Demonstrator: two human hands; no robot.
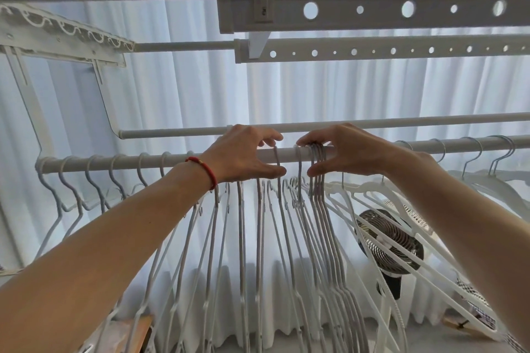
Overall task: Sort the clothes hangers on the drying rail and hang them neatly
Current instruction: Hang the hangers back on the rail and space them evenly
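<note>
A white drying rail [114, 162] runs across the view at hand height, with several pale wire hangers [243, 238] hooked over it. My left hand [243, 153], with a red bracelet on its wrist, curls over the rail and pinches the hook of one hanger [277, 163]. My right hand [344, 152] is just to the right of it, fingers over the rail and thumb below, gripping a tight bunch of hanger hooks [318, 163]. Wider white plastic hangers [401, 238] hang at the right end of the rail.
A second thin rail [177, 132] lies just behind the first. Two thick perforated bars [372, 8] hang overhead. White curtains fill the background. A dark fan [390, 243] stands low on the right. A white bracket frame [57, 34] is at the upper left.
</note>
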